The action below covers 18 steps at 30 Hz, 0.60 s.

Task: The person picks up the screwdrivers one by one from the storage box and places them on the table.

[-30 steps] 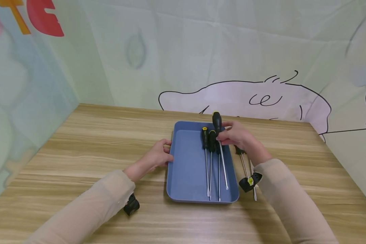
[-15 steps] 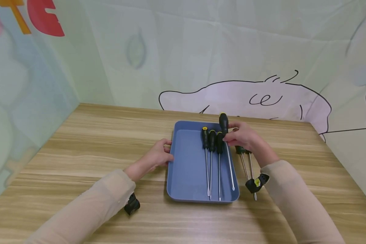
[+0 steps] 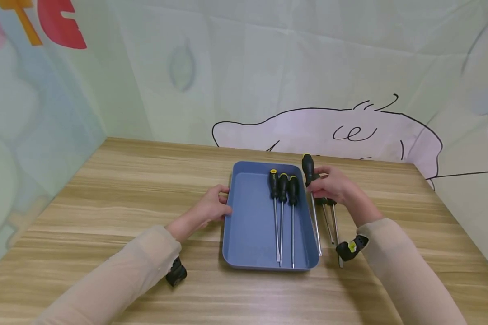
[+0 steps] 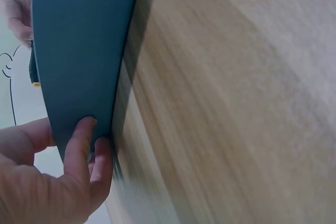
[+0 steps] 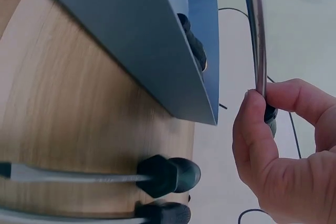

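In the head view, a blue tray (image 3: 250,216) lies on the wooden table. My left hand (image 3: 211,206) holds its left side; in the left wrist view, the fingers (image 4: 79,150) bear on the outer wall and the thumb reaches the rim. Three black-handled screwdrivers (image 3: 283,187) lie side by side in the tray's right half. My right hand (image 3: 333,184) pinches another screwdriver (image 3: 308,168) where handle meets shaft, above the tray's right edge, its tip slanting down toward the near right corner. The right wrist view shows thumb and fingers on the shaft (image 5: 257,40).
Right of the tray, two more screwdrivers (image 3: 332,221) lie on the table (image 3: 146,180), partly hidden by my right hand and the wrist camera (image 3: 351,247). A printed cloth backdrop (image 3: 244,90) rises behind the table.
My right hand has carried its screwdriver rightward, from over the row in the tray to above the tray's right rim. My left hand and the tray have stayed put.
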Each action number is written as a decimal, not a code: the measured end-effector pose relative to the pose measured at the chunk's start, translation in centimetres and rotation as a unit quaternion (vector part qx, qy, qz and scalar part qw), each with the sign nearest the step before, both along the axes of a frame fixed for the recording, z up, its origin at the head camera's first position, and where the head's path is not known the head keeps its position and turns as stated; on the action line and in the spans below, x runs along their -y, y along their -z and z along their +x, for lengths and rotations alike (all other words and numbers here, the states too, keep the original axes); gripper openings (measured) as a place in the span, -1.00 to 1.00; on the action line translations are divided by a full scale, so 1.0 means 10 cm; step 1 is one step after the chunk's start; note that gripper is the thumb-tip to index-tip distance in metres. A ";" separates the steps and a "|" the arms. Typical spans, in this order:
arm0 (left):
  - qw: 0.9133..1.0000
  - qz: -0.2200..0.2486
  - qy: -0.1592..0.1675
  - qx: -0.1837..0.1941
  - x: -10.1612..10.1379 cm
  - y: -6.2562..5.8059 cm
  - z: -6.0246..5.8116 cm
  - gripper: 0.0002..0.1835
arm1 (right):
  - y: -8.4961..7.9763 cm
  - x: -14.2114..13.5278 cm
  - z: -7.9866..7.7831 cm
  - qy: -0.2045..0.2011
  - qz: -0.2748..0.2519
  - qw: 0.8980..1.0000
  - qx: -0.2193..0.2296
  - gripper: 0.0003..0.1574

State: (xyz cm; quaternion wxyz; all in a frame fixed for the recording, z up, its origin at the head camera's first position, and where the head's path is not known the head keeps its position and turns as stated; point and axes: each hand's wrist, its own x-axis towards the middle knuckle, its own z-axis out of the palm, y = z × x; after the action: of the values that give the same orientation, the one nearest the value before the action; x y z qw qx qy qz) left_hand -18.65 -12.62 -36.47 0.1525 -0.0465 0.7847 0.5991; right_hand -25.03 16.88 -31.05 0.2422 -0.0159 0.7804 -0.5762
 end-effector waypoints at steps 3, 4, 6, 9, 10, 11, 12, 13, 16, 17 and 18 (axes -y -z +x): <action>1.000 -0.004 0.001 0.002 0.00 0.00 0.00 -0.33 | 0.01 -0.04 0.01 0.002 0.002 1.000 0.001 -0.10; 1.000 -0.004 0.001 0.002 0.00 0.00 0.00 -0.33 | 0.01 -0.05 0.01 0.001 0.004 1.000 0.001 -0.10; 1.000 -0.005 0.001 0.003 0.00 0.00 0.00 -0.33 | 0.02 -0.09 0.02 -0.002 0.008 1.000 -0.001 -0.10; 1.000 -0.004 0.001 0.003 0.00 -0.01 0.01 -0.34 | 0.05 -0.14 0.03 -0.004 0.008 1.000 -0.004 -0.09; 1.000 -0.005 0.001 0.003 0.00 -0.01 0.01 -0.34 | 0.06 -0.15 0.03 -0.003 0.005 1.000 -0.003 -0.09; 1.000 -0.006 0.002 0.003 0.00 -0.01 0.01 -0.34 | 0.06 -0.17 0.04 -0.001 0.002 1.000 -0.003 -0.10; 1.000 -0.006 0.003 0.003 0.00 -0.01 0.01 -0.34 | 0.07 -0.18 0.04 0.002 -0.001 1.000 -0.003 -0.09; 1.000 -0.006 0.003 0.003 0.00 -0.02 0.01 -0.34 | 0.07 -0.19 0.05 0.006 -0.001 1.000 0.000 -0.10; 1.000 -0.007 0.003 0.004 0.00 -0.02 0.01 -0.34 | 0.08 -0.22 0.06 0.015 -0.004 1.000 0.002 -0.12; 1.000 -0.006 0.002 0.005 0.00 -0.02 0.01 -0.34 | 0.08 -0.23 0.06 0.018 -0.003 1.000 0.003 -0.12; 1.000 -0.005 0.003 0.005 0.00 -0.02 0.01 -0.34 | 0.08 -0.24 0.07 0.019 -0.004 1.000 0.004 -0.12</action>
State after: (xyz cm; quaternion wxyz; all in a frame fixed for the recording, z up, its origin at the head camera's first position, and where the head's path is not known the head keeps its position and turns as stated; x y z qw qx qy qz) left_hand -18.53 -12.60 -36.27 0.1577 -0.0484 0.7872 0.5942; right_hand -24.36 19.31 -31.83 0.2340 0.0006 0.7775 -0.5837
